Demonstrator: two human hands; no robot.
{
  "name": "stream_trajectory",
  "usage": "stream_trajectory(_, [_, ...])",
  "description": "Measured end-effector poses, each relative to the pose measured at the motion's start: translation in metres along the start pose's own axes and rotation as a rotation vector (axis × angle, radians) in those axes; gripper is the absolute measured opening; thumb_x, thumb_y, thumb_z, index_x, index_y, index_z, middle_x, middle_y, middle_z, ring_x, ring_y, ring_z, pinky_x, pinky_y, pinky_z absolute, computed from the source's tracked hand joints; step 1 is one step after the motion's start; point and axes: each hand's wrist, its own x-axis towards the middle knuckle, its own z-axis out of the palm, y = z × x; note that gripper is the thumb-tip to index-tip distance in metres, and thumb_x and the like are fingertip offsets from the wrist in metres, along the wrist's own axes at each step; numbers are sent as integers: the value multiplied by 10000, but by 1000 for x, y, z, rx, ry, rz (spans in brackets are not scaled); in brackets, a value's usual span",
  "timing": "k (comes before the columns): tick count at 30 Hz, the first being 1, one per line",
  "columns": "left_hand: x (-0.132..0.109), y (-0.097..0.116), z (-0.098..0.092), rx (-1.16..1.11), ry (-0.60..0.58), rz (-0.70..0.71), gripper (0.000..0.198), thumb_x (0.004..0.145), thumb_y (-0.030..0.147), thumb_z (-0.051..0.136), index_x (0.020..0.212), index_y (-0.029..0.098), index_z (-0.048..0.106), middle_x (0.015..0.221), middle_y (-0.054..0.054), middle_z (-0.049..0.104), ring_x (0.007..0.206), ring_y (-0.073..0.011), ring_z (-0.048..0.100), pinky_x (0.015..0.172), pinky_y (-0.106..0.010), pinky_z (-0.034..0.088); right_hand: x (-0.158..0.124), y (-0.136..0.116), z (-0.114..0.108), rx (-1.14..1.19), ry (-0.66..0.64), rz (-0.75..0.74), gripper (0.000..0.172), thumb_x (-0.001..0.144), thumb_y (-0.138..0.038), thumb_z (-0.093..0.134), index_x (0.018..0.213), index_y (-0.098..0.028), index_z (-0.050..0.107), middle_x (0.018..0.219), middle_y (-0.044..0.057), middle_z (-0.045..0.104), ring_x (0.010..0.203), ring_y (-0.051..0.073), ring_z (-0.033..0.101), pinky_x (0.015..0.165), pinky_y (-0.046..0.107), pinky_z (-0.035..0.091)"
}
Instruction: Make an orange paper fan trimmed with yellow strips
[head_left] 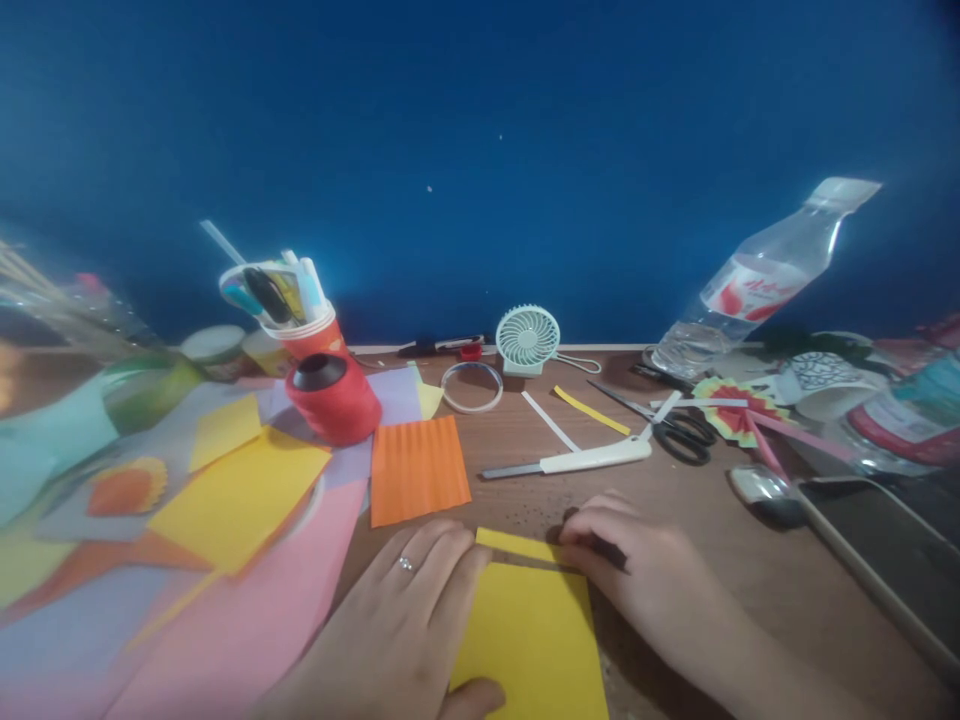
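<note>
My left hand (409,610) lies flat with fingers stretched on the left side of a yellow paper sheet (532,635), a ring on one finger. The sheet's far edge is folded over into a narrow strip (517,545). My right hand (630,565) rests curled at the sheet's far right corner, fingers closed round a dark pen-like object (609,551), only partly visible. A folded orange pleated paper (418,469) lies just beyond my left hand.
Coloured paper sheets (236,495) pile at the left with a red spool (334,397) and a cup of pens (289,300). A craft knife (577,460), scissors (671,425), a small fan (528,340), tape ring (471,386), plastic bottle (757,280) and paper pinwheel (731,410) lie beyond.
</note>
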Motion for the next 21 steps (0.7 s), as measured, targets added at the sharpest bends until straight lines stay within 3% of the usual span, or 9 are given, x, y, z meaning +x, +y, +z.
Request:
stream_trajectory(4, [-6,-1,3,54,34,5,538,671,512,581,1057,140,532,1042,-102,625,962,-263,558,819,-359,457,1,11,-1,-66,150,32,80,797,-168,539,773,-232,581,761,-12,606,691,154,574,619,270,438])
stream_trajectory(7, [-8,-2,6,82,9,29,587,641,484,608,1082,108,512,1061,-138,606,961,-287,552,803,-391,459,-1,9,-3,-88,217,-72,99,820,-180,498,851,-216,585,846,27,601,785,181,559,685,309,437])
stream_trajectory(10, [-8,-2,7,74,-13,31,599,630,460,613,1100,107,502,1079,-148,593,972,-303,538,794,-416,457,-7,-2,-3,-75,105,-188,106,784,-177,543,878,-203,584,849,32,592,813,197,540,706,333,435])
stream_trajectory(14, [-4,0,4,-1,-69,-35,538,644,429,603,1084,131,521,1068,-127,590,969,-293,529,787,-410,459,-13,-13,2,-103,-72,-157,264,704,-201,656,953,-210,569,896,27,583,851,222,522,708,355,445])
stream_trajectory(21, [3,1,-4,-160,-164,-113,430,671,466,608,1007,203,560,1008,-68,589,968,-272,518,792,-401,447,-13,-11,3,-56,-129,-154,153,739,-204,640,862,-199,549,897,23,574,871,208,492,730,342,426])
